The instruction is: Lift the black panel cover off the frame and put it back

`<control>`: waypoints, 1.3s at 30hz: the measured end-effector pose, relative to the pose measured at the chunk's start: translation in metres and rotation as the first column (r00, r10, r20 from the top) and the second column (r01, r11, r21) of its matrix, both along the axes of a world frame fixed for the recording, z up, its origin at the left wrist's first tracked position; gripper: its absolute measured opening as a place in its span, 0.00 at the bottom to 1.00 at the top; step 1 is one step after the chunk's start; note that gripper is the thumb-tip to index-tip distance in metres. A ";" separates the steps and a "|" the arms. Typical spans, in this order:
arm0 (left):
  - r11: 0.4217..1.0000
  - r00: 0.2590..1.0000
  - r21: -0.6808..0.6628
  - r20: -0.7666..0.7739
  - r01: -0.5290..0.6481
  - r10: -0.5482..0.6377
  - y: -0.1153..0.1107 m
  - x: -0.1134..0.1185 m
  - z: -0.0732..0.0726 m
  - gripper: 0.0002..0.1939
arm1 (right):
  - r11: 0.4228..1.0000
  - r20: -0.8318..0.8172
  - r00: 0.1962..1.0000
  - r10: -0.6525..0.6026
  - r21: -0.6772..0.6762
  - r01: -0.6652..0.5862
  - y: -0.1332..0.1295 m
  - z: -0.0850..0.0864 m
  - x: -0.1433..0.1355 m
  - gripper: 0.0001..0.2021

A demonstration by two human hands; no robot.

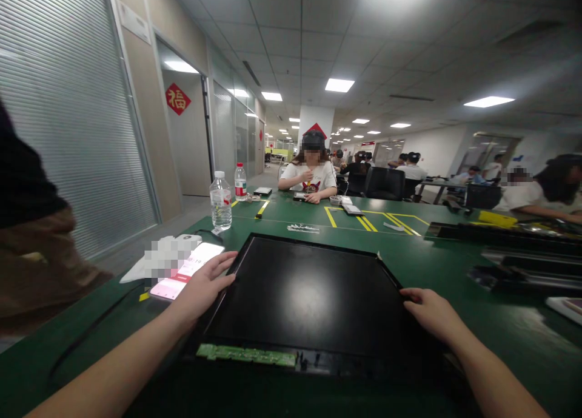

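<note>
A large black flat panel (304,290) lies on the green table (409,248) right in front of me, with a green circuit strip (248,354) along its near edge. My left hand (204,284) rests on the panel's left edge, fingers spread along it. My right hand (430,312) lies on the panel's right edge, fingers curled over the rim. A phone with a lit screen (186,271) lies just left of my left hand.
Two water bottles (220,201) stand at the far left of the table. Black trays and parts (513,254) are stacked on the right. A person in a white shirt (311,178) sits at the far side. Another person (27,224) stands at the left edge.
</note>
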State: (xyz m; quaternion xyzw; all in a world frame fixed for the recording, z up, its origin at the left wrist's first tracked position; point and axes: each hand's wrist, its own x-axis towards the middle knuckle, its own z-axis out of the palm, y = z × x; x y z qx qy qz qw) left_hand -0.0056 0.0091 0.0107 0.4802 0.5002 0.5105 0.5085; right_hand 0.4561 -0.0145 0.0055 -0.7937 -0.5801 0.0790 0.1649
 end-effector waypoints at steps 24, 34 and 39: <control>0.961 0.996 -0.271 0.046 -0.055 0.071 -0.005 0.010 0.005 0.34 | 1.000 0.020 1.000 0.003 -0.018 -0.002 0.001 -0.001 0.000 0.21; 0.980 0.996 -0.181 0.013 -0.082 0.086 -0.004 0.008 -0.003 0.28 | 1.000 -0.017 0.999 -0.028 -0.005 0.028 0.002 -0.004 0.003 0.22; 0.982 0.996 -0.166 0.003 -0.090 0.092 -0.004 0.007 -0.003 0.26 | 0.998 -0.099 0.994 -0.053 -0.022 0.051 0.003 -0.007 0.005 0.24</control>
